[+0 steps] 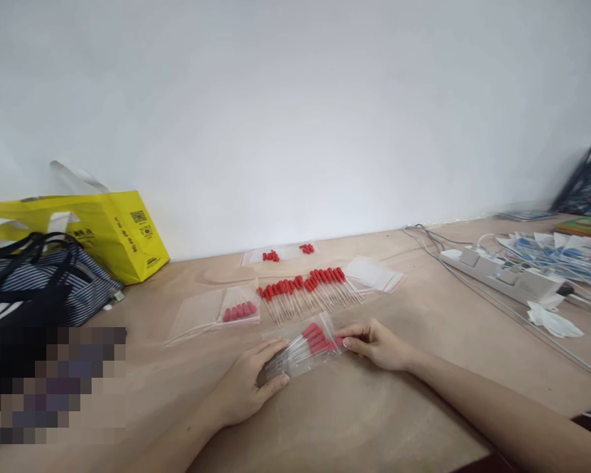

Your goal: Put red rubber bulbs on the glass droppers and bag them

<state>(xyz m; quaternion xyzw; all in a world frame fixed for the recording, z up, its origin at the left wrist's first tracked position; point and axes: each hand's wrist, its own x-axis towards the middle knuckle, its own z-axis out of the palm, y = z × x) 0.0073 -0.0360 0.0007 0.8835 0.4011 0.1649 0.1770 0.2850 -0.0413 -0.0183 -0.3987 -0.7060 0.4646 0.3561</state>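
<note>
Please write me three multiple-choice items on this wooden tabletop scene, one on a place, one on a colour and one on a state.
1. Where does the yellow paper carrier bag stand?
A. at the far left against the white wall
B. on the white power strip
C. under the person's right hand

2. What colour are the caps of the loose thin clear tubes lying in a row on the wooden table?
A. blue
B. red
C. green

3. How is the small clear plastic zip bag of red-capped tubes held?
A. by one hand only
B. it lies untouched
C. between both hands, flat on the table

Answers: 1 A, it stands at the wall behind the striped fabric bag. 2 B, every cap is red. 3 C, the left hand is at one end and the right hand at the other.
</note>
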